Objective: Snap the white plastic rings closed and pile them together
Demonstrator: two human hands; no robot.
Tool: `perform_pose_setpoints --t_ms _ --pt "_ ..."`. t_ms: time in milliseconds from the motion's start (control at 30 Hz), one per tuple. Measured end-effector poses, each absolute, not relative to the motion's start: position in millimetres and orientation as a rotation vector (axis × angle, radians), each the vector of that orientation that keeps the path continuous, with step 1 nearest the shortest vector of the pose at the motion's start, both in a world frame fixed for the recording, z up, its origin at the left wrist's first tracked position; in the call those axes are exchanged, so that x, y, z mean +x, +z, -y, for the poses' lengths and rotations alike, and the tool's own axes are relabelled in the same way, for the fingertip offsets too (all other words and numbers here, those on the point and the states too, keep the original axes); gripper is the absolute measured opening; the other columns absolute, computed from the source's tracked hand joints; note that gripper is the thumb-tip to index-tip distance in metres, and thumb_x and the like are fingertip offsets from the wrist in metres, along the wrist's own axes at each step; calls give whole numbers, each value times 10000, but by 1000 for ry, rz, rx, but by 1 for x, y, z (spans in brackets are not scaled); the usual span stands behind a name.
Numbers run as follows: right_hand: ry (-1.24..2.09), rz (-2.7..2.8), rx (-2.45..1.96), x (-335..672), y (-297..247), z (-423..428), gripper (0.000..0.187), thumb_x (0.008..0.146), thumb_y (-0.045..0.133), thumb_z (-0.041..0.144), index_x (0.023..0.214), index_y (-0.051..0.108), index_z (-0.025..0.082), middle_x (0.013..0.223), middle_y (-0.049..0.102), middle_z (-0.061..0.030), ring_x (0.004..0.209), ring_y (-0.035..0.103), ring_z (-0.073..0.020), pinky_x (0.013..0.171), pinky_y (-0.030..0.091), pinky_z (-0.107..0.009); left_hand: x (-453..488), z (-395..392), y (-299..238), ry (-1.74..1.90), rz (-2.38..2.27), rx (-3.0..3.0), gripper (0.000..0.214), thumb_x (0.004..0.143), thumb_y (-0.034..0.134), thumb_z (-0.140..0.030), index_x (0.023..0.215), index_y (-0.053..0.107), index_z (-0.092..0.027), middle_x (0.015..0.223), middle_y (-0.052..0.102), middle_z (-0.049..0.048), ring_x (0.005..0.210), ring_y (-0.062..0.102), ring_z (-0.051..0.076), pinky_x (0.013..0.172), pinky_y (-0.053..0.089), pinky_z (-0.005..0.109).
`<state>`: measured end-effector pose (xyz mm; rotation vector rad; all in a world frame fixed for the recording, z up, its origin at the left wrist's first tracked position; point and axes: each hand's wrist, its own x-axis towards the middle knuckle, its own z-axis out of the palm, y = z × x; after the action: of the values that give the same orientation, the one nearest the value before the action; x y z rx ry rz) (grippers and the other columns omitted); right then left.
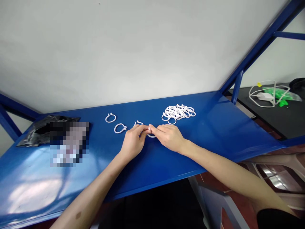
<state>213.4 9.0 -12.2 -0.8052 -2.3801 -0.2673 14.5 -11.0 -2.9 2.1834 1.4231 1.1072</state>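
Both hands meet at the middle of the blue table, pinching one white plastic ring [152, 136] at its knobbed ends. My left hand [134, 140] grips it from the left, thumb and fingers pressed together. From the right, my right hand [169, 136] closes on the same spot. Most of the ring is hidden by the fingers. Just behind my left hand lies another white ring [140, 122], partly covered. Two more open-ended rings rest to the left, a nearer ring [120, 128] and a farther ring [110, 118]. A pile of white rings [178, 112] sits to the right, beyond my right hand.
On the left of the blue table [157, 171] lie a black plastic bag [47, 125] and a blurred-out object [71, 141]. A white wall rises behind. At right, a dark side table [252, 111] holds a white cable [274, 92] and a green bag [278, 93].
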Motion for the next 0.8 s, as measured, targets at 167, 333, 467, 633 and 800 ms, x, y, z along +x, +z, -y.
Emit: perform_pose_setpoints --t_ms 167,333,467,633,800 --pt "-50 2143 -1087 232 2 -37 331 1068 440 314 1160 747 232 934 715 -74 870 631 -201 789 493 -337 6 3 -1 940 -1661 2508 250 977 577 -380 1095 696 -196 1033 738 100 998 612 287 885 505 414" --pt "-132 1812 -1418 275 2 -77 318 1013 507 352 1079 784 213 994 649 -125 952 551 -282 861 492 -466 -5 -1 -9 700 -1904 2621 271 939 607 -421 1031 706 -187 1054 662 155 1016 562 348 842 486 472" --pt "-146 1802 -1536 292 -5 -91 333 992 519 352 1103 791 197 1045 648 -146 995 534 -303 886 486 -494 -9 -4 -11 606 -1888 2642 191 952 584 -345 909 704 -203 967 658 135 962 551 325 807 456 445" --pt "-202 1770 -1517 281 2 -79 344 995 511 317 1201 754 190 1114 658 -152 1065 521 -320 933 475 -511 -7 -5 -4 714 -1811 2598 175 969 551 -277 845 654 -209 910 690 96 924 559 287 764 418 395" --pt "-44 1929 -1194 249 13 -46 287 1003 544 319 1178 751 224 1061 698 -115 1062 551 -289 955 485 -481 4 4 5 890 -1659 2568 187 1006 506 -302 898 628 -210 850 718 62 878 567 249 792 423 381"
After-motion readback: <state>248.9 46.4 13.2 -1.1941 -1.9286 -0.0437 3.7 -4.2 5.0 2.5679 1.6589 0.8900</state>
